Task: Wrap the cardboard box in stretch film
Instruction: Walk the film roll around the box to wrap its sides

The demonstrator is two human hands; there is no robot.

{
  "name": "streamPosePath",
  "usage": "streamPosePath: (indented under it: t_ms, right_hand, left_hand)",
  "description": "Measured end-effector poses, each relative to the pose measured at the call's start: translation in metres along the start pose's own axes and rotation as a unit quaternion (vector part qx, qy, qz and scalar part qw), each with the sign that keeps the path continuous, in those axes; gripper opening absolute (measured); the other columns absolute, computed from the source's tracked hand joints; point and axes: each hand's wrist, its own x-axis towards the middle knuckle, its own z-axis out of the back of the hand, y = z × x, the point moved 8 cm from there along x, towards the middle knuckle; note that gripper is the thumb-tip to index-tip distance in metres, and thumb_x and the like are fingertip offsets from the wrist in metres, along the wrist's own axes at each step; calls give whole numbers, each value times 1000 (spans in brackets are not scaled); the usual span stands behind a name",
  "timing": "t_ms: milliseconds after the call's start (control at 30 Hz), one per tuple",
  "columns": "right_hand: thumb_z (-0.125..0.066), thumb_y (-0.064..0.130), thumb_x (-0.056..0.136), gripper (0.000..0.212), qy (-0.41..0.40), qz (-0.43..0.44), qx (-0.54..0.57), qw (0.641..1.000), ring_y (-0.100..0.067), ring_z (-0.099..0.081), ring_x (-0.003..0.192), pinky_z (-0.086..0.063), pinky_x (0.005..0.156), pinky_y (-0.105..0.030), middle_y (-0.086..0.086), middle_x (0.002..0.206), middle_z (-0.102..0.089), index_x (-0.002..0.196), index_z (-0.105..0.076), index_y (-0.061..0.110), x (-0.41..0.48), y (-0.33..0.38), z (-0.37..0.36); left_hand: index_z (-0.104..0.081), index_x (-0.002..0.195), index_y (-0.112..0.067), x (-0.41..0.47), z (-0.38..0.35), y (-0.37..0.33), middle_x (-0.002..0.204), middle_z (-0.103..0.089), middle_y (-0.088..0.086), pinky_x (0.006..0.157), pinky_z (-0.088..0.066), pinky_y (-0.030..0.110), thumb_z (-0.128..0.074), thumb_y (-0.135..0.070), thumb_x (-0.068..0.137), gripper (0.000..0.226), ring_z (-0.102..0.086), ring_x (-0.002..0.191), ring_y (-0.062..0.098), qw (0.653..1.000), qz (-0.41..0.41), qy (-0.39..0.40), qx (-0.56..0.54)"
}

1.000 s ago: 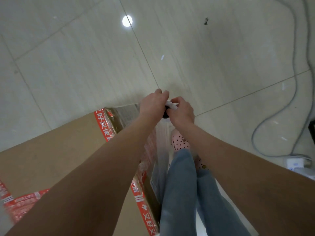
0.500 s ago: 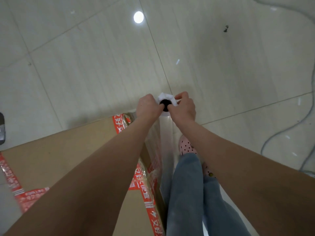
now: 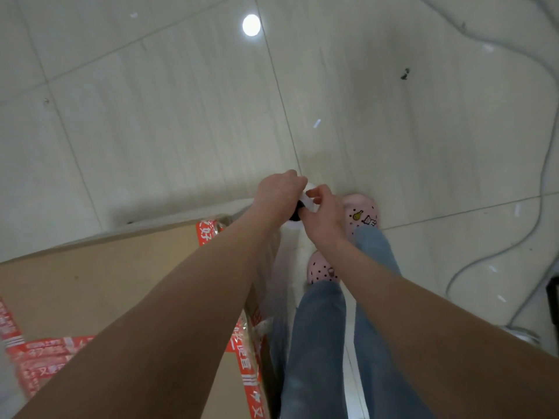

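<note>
A large brown cardboard box (image 3: 99, 285) with red printed tape fills the lower left. Just past its right side stands an upright roll of clear stretch film (image 3: 292, 234), its white top end and dark core showing between my hands. My left hand (image 3: 276, 196) grips the top of the roll from the left. My right hand (image 3: 322, 214) grips it from the right, fingers curled over the rim. Clear film (image 3: 273, 297) hangs down along the box's right face, beside my legs in jeans.
My feet in pink perforated clogs (image 3: 361, 213) stand close to the box's right side on a pale tiled floor. A grey cable (image 3: 514, 249) loops across the floor on the right, with a dark object at the right edge.
My hands and the roll have shifted along the box's right side, and my right foot has stepped forward past the roll. Both hands keep their grip on the roll's top.
</note>
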Motion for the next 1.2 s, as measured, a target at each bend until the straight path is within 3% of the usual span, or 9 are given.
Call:
streamPosePath:
  t_ms: [133, 233, 367, 500, 633, 733, 900, 1067, 1200]
  right_hand:
    - [-66, 31, 85, 35, 27, 7, 5, 1000, -15, -50, 88, -49, 81, -32, -3, 121, -48, 117, -52, 23, 8, 17, 2]
    - [-71, 39, 79, 56, 59, -8, 5, 998, -15, -49, 94, -47, 85, -31, -2, 122, -46, 126, -46, 22, 17, 27, -4]
    - [-68, 22, 82, 45, 81, 8, 5, 997, -19, -56, 95, -41, 72, -25, -7, 122, -55, 124, -50, 21, 33, 55, -20]
    - [-62, 13, 85, 41, 105, 26, -1, 994, -22, -58, 100, -43, 75, -24, -7, 123, -55, 123, -54, 23, 45, 79, -35]
    - [-63, 8, 85, 39, 129, 15, 10, 991, -19, -55, 91, -42, 70, -23, -8, 121, -55, 121, -56, 21, 43, 80, -46]
    - [-58, 7, 87, 38, 132, 10, -1, 991, -18, -56, 91, -43, 71, -23, -7, 122, -56, 122, -55, 22, 40, 81, -47]
    - [-53, 4, 89, 44, 155, 3, -33, 987, -21, -59, 103, -45, 77, -24, -6, 123, -58, 130, -50, 21, 43, 89, -44]
    - [-54, 7, 89, 44, 154, 0, -45, 987, -22, -59, 106, -47, 85, -25, -6, 124, -59, 131, -50, 22, 39, 91, -51]
    - [-58, 12, 89, 52, 155, -32, -32, 987, -17, -55, 101, -44, 74, -17, -4, 128, -55, 138, -43, 22, 41, 87, -56]
  left_hand:
    - [-56, 106, -8, 1, 3, 29, 106, -56, 12, 72, -41, 34, -52, -13, 87, 21, -58, 97, 31, 992, 89, -15, -84]
    - [-60, 105, -7, -3, 5, 62, 106, -62, 15, 72, -41, 31, -57, -11, 81, 25, -59, 98, 33, 960, 192, -41, -200]
    - [-61, 100, -7, -8, 3, 95, 101, -65, 13, 68, -39, 27, -61, -20, 81, 23, -59, 91, 30, 910, 288, -70, -289]
    - [-61, 99, -7, -14, 1, 122, 99, -65, 12, 67, -36, 28, -63, -27, 82, 26, -52, 82, 25, 881, 343, -83, -314]
    - [-58, 112, -9, -15, -1, 126, 108, -64, 12, 71, -41, 30, -63, -24, 84, 32, -57, 95, 26, 895, 331, -52, -293]
    - [-53, 129, -17, -2, 0, 119, 121, -61, 9, 87, -46, 33, -57, -15, 87, 42, -56, 113, 27, 927, 277, 0, -252]
    - [-65, 103, -10, 12, -8, 115, 106, -65, 10, 74, -44, 29, -51, -10, 85, 23, -62, 100, 28, 928, 271, 55, -250]
    - [-56, 80, -15, 14, -11, 122, 103, -65, 12, 74, -44, 31, -52, -8, 83, 8, -62, 98, 31, 930, 254, 68, -255]
    - [-57, 119, -16, 10, -13, 129, 116, -62, 7, 82, -45, 31, -51, -18, 89, 32, -59, 109, 27, 937, 236, 59, -250]
